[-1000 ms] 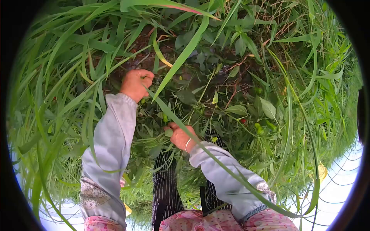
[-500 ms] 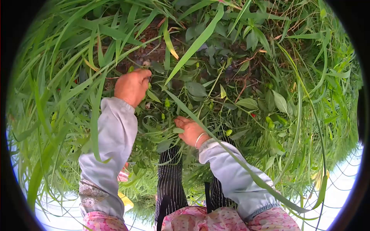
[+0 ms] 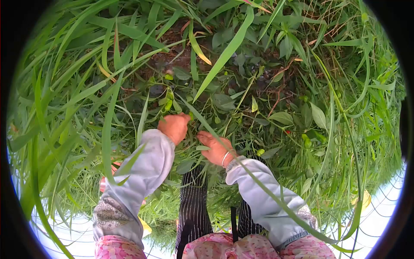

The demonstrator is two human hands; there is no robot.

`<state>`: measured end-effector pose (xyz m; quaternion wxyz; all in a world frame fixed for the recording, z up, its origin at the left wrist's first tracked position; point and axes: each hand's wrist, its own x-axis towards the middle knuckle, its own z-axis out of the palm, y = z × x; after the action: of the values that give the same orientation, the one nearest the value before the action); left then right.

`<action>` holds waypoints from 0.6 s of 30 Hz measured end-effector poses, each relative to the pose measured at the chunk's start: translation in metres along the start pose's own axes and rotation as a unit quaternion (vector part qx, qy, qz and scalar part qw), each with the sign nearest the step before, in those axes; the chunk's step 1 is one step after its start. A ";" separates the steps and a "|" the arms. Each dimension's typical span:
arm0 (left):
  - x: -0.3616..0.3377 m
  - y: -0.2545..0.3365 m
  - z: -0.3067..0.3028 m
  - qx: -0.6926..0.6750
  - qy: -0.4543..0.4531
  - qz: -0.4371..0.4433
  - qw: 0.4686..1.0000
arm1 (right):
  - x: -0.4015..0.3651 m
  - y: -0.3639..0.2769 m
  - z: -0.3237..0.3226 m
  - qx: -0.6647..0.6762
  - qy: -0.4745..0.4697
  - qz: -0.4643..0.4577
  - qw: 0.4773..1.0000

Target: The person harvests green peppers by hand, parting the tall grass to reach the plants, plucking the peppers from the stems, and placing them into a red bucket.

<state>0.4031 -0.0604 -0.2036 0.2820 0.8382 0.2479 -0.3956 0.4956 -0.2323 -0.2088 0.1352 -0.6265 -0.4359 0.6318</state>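
My left hand [image 3: 174, 128] is among the leaves of a low pepper plant, its fingers curled beside a small green pepper; what they hold, if anything, is hidden. Pale green peppers [image 3: 168, 100] hang just above it. Close by on the right, my right hand [image 3: 214, 148], with a white bangle [image 3: 225, 158] at the wrist, reaches into the stems. Its fingers are bent and their tips are lost in the foliage. Further right are more green peppers [image 3: 306, 140] and a small red one [image 3: 288, 132].
Tall grass [image 3: 51, 103] crowds the left side, and long blades arch across the right forearm. Dark soil [image 3: 164, 60] shows behind the plant. My striped trouser legs [image 3: 192, 203] are below the hands. Netting [image 3: 386, 207] shows at the lower right.
My left hand has moved right and down towards my right hand, uncovering peppers where it was. My right hand has stayed nearly in place.
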 end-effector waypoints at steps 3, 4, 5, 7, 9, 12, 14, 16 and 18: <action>0.008 -0.001 0.010 -0.053 -0.040 -0.047 0.997 | 0.002 -0.001 -0.005 0.032 0.002 0.005 0.999; 0.010 0.006 0.009 -0.031 -0.039 -0.046 0.998 | 0.002 -0.001 -0.005 0.043 0.001 0.008 0.999; 0.011 0.012 0.008 -0.009 -0.037 -0.045 0.998 | 0.002 -0.002 -0.005 0.050 0.005 0.006 0.999; 0.018 0.014 0.013 0.059 -0.061 -0.002 0.996 | 0.003 -0.002 -0.007 0.059 0.013 -0.001 0.998; 0.026 0.016 0.016 0.102 -0.096 0.017 0.990 | 0.004 0.000 -0.008 0.067 0.028 -0.004 0.997; 0.023 0.013 0.017 0.161 -0.039 0.027 0.986 | 0.005 0.001 -0.016 0.077 0.078 -0.014 0.994; 0.010 0.006 0.023 0.126 0.080 0.051 0.987 | 0.002 -0.007 -0.025 0.136 0.142 0.008 0.980; -0.012 0.013 0.005 0.070 0.085 0.018 0.994 | 0.011 -0.010 -0.032 0.204 0.173 -0.027 0.963; -0.028 0.012 0.003 0.009 0.113 -0.006 0.994 | 0.020 -0.011 -0.031 0.219 0.169 -0.063 0.959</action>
<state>0.3931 -0.0769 -0.1791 0.2421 0.8784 0.2799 -0.3024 0.5163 -0.1991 -0.2091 0.3797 -0.6505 -0.2966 0.5871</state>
